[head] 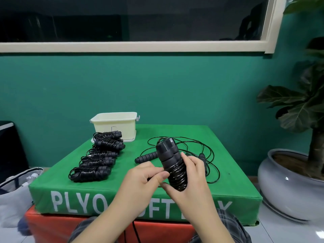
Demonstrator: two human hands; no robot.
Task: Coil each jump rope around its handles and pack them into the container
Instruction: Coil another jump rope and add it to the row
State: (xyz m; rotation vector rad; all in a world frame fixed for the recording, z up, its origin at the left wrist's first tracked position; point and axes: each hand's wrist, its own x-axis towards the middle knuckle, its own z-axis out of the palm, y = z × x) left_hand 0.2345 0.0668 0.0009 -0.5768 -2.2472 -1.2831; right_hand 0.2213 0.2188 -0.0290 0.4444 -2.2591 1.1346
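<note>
My right hand (190,179) grips a pair of black jump rope handles (167,154), held upright above the green box's front edge, with black rope coiled round their lower part. My left hand (143,178) pinches the rope against those coils from the left. Behind them an uncoiled jump rope (199,148) lies loose on the green plyo box (122,188), one handle (145,157) pointing left. Several coiled jump ropes (98,161) lie in a row on the box's left side. A cream plastic container (115,126) stands at the back, behind that row.
The green box sits on an orange one (52,225). A large grey plant pot (287,185) stands on the floor to the right. A grey bag (15,188) lies to the left. A thin black cord hangs down near my knees (135,232).
</note>
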